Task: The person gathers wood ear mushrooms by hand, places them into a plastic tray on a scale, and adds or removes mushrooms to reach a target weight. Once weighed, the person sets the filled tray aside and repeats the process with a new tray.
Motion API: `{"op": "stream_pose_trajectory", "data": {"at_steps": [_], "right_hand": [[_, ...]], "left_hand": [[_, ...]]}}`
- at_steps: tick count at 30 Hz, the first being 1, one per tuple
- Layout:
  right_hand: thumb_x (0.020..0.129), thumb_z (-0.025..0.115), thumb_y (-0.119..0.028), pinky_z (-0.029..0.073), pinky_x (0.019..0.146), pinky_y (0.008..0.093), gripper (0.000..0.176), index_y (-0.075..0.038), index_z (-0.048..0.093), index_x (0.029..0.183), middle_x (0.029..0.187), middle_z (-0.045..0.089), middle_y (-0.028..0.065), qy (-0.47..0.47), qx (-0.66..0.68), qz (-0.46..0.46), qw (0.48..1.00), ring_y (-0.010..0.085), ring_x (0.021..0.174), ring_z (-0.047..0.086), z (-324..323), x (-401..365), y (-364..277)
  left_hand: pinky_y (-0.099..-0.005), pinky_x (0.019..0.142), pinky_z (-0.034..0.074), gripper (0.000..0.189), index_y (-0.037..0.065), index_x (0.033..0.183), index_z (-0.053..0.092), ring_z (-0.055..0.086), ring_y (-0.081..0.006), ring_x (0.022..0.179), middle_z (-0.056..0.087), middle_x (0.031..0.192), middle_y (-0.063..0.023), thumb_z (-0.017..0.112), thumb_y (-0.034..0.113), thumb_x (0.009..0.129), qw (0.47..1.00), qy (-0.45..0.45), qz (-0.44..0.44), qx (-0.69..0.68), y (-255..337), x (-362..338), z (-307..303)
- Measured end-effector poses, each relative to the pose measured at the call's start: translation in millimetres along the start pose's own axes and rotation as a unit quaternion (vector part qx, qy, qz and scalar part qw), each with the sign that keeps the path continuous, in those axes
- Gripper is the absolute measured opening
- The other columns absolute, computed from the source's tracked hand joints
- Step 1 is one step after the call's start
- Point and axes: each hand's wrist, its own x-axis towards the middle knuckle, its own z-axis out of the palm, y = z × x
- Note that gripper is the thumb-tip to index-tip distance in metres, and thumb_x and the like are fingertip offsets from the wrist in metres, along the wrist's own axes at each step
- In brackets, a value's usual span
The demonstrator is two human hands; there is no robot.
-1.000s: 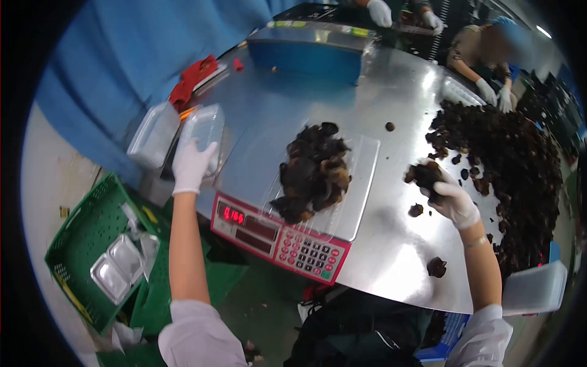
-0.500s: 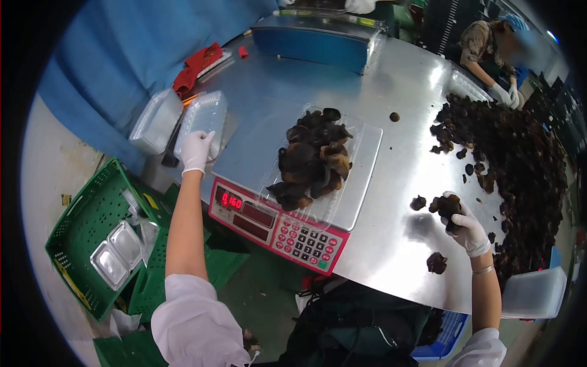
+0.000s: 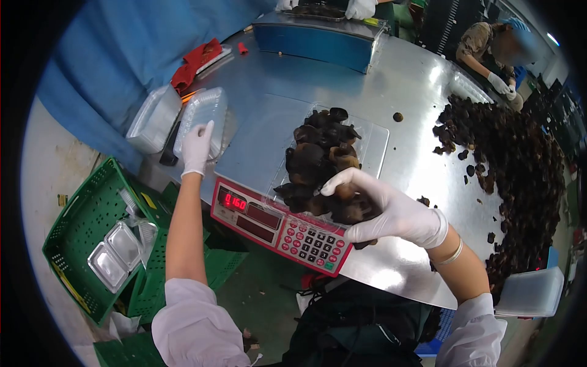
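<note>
My right hand (image 3: pixel 391 211), in a white glove, is closed around dark brown wood ear mushrooms (image 3: pixel 350 210) at the near right corner of a clear plastic tray (image 3: pixel 365 131). More wood ears (image 3: pixel 309 160) are heaped in that tray, which sits on the plate of a red digital scale (image 3: pixel 276 229). Its lit display reads 0.160. Off to the left, my gloved left hand (image 3: pixel 197 150) has its fingers curled at the near end of a stack of clear plastic trays (image 3: pixel 211 107). The tips are partly hidden, but the hand seems closed on the edge.
A large pile of wood ears (image 3: pixel 513 165) covers the table's right side. Green crates (image 3: pixel 79 226) stand lower left; more plastic boxes (image 3: pixel 147 125) sit beside the stack. A co-worker (image 3: pixel 489 55) works at upper right. Another person's gloved hands (image 3: pixel 361 8) show behind a blue-fronted stand (image 3: pixel 312 46).
My right hand has moved left with the wood ears, from the bare table to the tray on the scale. My left hand stays at the tray stack, its fingers slightly shifted. The display still reads 0.160.
</note>
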Motion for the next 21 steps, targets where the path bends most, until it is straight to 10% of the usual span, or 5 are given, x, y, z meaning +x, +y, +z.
{"op": "stream_pose_trajectory", "data": {"at_steps": [3, 9, 21], "right_hand": [[0.082, 0.078, -0.008, 0.033, 0.112, 0.0311, 0.056, -0.009, 0.053, 0.133, 0.131, 0.052, 0.0042, -0.036, 0.056, -0.005, 0.998, 0.0146, 0.127, 0.047, 3, 9, -5], [0.089, 0.071, -0.002, 0.039, 0.110, 0.0319, 0.058, -0.009, 0.046, 0.140, 0.133, 0.055, 0.0041, 0.006, 0.182, 0.033, 0.983, 0.0155, 0.131, 0.049, -1, 20, -7], [0.094, 0.065, -0.015, 0.045, 0.061, 0.0196, 0.059, -0.004, 0.041, 0.147, 0.119, 0.057, 0.0061, 0.114, 0.285, -0.035, 0.951, 0.0062, 0.080, 0.056, -11, -5, -11]], "left_hand": [[-0.0316, 0.078, 0.050, 0.028, 0.003, 0.115, 0.068, 0.064, -0.0180, 0.086, 0.069, 0.098, -0.0084, 0.070, 0.020, 0.093, 0.971, 0.084, 0.117, -0.189, 68, -46, -19], [-0.0286, 0.072, 0.049, 0.030, 0.005, 0.103, 0.071, 0.059, -0.0129, 0.078, 0.067, 0.087, -0.0021, 0.083, 0.014, 0.077, 0.911, -0.181, 0.210, -0.305, 192, -151, -76], [-0.0201, 0.064, 0.042, 0.010, 0.003, 0.096, 0.071, 0.054, 0.0002, 0.070, 0.068, 0.081, 0.0043, 0.072, 0.002, 0.087, 0.865, -0.277, 0.041, -0.416, 212, -143, -63]]}}
